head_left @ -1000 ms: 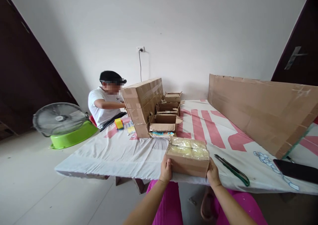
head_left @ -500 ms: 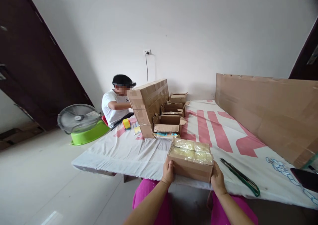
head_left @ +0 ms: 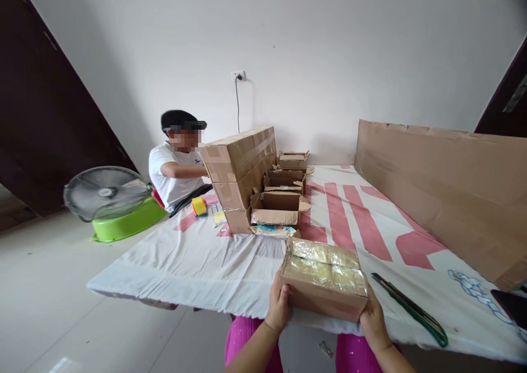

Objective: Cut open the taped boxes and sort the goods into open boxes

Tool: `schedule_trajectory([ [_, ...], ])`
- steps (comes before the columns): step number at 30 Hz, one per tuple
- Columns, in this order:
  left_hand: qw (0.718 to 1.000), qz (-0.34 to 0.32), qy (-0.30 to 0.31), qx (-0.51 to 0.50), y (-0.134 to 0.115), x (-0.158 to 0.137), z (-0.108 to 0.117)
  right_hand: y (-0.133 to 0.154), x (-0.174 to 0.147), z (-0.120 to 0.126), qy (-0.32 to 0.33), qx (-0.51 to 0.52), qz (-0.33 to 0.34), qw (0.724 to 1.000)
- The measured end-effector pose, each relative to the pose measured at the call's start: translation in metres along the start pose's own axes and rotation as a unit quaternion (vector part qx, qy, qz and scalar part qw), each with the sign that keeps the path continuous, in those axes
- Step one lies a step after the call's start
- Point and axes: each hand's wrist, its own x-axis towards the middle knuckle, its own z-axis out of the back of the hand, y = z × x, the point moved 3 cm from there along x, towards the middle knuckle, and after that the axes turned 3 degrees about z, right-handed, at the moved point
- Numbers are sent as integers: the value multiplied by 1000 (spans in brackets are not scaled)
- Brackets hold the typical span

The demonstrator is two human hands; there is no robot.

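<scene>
Between my two hands is a small cardboard box (head_left: 325, 296) at the table's front edge, its top showing shiny clear-wrapped yellowish packs. My left hand (head_left: 279, 304) grips its left end, thumb on the near side. Around the right end curls my right hand (head_left: 373, 315), its fingers partly hidden by the box. To the right of that hand lies a box cutter (head_left: 411, 310) with a green handle. Beyond the box, a blue and yellow packet (head_left: 274, 230) lies below an open cardboard carton (head_left: 275, 216).
Taped boxes (head_left: 241, 186) are stacked mid-table, with more open cartons (head_left: 284, 181) beside them. A person (head_left: 177, 164) sits behind the stack, near a tape roll (head_left: 200, 206). A large cardboard sheet (head_left: 440, 191) stands at right, near a phone (head_left: 510, 306). A fan (head_left: 107, 193) rests on a green basin (head_left: 127, 222).
The view has shifted, and the box in my hands appears slightly lower and farther right. Both hands keep their hold. The seated person's head has lifted a little.
</scene>
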Motion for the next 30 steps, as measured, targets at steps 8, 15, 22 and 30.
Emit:
schedule_trajectory([
  [8, 999, -5, 23, -36, 18, -8, 6, -8, -5, 4, -2, 0, -11, 1000],
  [15, 999, 29, -16, -28, -13, -4, 15, -4, 4, 12, 27, -10, -41, 999],
  [22, 988, -75, -43, 128, -89, 27, 29, 30, 44, 73, 45, -311, 152, 937],
  [30, 991, -59, 35, 118, -86, 18, 11, -33, 45, 119, 105, -538, 124, 827],
])
